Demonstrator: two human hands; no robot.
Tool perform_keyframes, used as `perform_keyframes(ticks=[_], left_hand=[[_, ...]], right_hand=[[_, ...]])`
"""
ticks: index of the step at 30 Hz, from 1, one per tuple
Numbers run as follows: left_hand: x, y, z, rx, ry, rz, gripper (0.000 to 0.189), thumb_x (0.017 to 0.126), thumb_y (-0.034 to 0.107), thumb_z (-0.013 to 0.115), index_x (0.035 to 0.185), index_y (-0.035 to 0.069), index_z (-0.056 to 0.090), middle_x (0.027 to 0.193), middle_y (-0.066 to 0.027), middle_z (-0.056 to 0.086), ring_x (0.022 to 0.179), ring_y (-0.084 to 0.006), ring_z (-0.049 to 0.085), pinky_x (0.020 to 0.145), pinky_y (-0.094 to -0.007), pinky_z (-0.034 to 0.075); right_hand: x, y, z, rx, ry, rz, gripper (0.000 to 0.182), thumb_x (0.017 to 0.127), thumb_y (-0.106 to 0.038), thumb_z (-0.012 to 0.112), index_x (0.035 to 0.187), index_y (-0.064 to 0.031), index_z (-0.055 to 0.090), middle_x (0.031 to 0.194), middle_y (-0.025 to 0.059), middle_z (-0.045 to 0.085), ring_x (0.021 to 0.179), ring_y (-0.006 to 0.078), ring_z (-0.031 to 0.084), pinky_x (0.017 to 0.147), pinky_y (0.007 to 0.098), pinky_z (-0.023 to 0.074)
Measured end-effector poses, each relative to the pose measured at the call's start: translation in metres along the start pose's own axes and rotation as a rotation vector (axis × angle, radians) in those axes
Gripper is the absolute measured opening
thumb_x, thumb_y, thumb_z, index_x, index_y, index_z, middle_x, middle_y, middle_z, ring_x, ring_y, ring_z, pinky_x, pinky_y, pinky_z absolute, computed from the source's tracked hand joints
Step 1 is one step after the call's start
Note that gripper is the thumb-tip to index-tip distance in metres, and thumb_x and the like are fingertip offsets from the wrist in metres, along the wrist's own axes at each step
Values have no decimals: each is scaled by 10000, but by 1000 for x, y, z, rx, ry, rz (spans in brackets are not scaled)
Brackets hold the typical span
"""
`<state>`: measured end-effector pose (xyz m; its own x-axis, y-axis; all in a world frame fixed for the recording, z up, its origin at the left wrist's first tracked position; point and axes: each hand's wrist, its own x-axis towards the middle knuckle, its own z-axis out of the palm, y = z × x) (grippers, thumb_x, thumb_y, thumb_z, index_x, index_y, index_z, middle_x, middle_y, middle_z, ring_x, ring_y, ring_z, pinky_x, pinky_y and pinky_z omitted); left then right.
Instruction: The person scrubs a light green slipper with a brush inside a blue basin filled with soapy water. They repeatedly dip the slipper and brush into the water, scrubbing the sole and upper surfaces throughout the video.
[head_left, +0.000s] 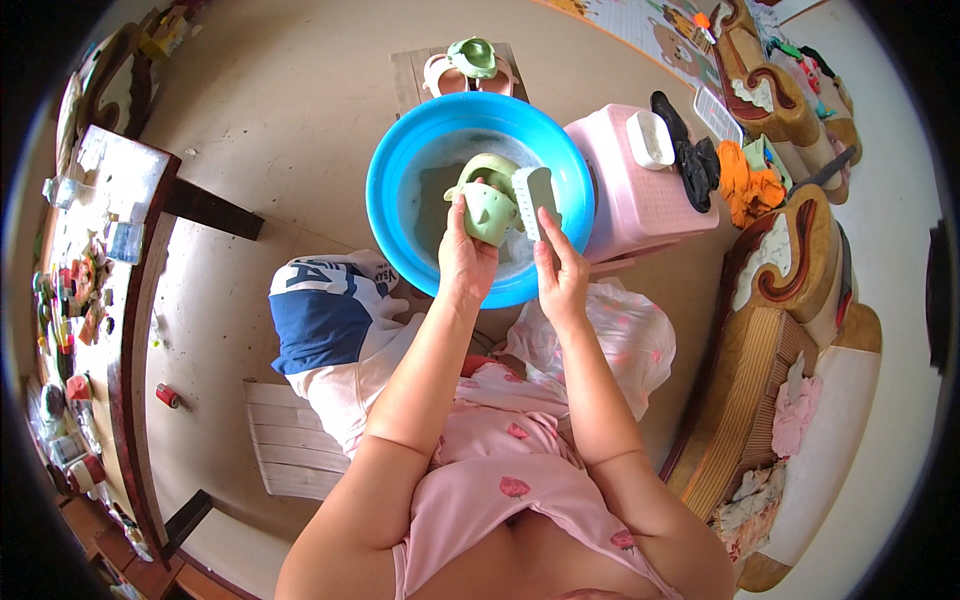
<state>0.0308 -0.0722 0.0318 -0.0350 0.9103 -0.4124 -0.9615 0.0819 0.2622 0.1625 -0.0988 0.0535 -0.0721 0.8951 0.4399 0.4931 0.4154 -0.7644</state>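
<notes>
My left hand (469, 255) is closed on a green clog-style shoe (489, 213), held over the blue plastic basin (388, 225). In my right hand (561, 274) is a scrubbing brush (537, 201) with pale bristles that face the shoe; whether they touch it I cannot tell. Cloudy, sudsy water (442, 225) lies in the basin below. Another green shoe (472, 57) rests with a pair of pink shoes (444, 73) just beyond the basin's far rim.
A pink plastic stool (622, 187) to the right bears a white dish (651, 140) and black shoes (697, 172). Orange cloth (746, 184) lies past it. A carved sofa (750, 337) stands at right, a cluttered table (142, 315) at left. A red can (168, 396) lies on the floor.
</notes>
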Motion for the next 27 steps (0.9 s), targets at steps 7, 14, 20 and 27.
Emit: perform_keyframes(ticks=[7, 14, 20, 27], left_hand=[[-7, -2, 4, 471, 15, 88, 374, 935, 310, 564, 1224, 73, 558, 1135, -14, 620, 1045, -150, 588, 891, -294, 453], [-5, -7, 4, 736, -149, 281, 254, 970, 210, 531, 1088, 9, 631, 1014, 2, 641, 911, -76, 559, 802, -252, 438], [-1, -8, 7, 698, -77, 303, 281, 972, 213, 531, 1126, -5, 618, 1055, -31, 641, 946, -91, 557, 826, -254, 437], [14, -19, -5, 812, -69, 346, 311, 971, 249, 539, 1094, -20, 635, 1064, -59, 650, 969, -111, 570, 846, -263, 435]], right_hand=[[13, -1, -6, -54, 21, 51, 336, 945, -146, 561, 1278, -107, 579, 1143, 134, 658, 835, 253, 690, 679, 321, 512], [37, -7, -4, -187, -9, 25, 367, 935, -195, 565, 1301, -214, 564, 1019, 143, 677, 739, 311, 668, 624, 370, 511], [29, -1, 6, -165, 32, -9, 366, 948, -208, 545, 1315, -195, 548, 1098, 130, 662, 777, 323, 672, 662, 383, 519], [18, -4, 9, -89, 41, 156, 379, 975, -178, 498, 1354, -159, 498, 1248, 172, 585, 1056, 353, 616, 826, 367, 507]])
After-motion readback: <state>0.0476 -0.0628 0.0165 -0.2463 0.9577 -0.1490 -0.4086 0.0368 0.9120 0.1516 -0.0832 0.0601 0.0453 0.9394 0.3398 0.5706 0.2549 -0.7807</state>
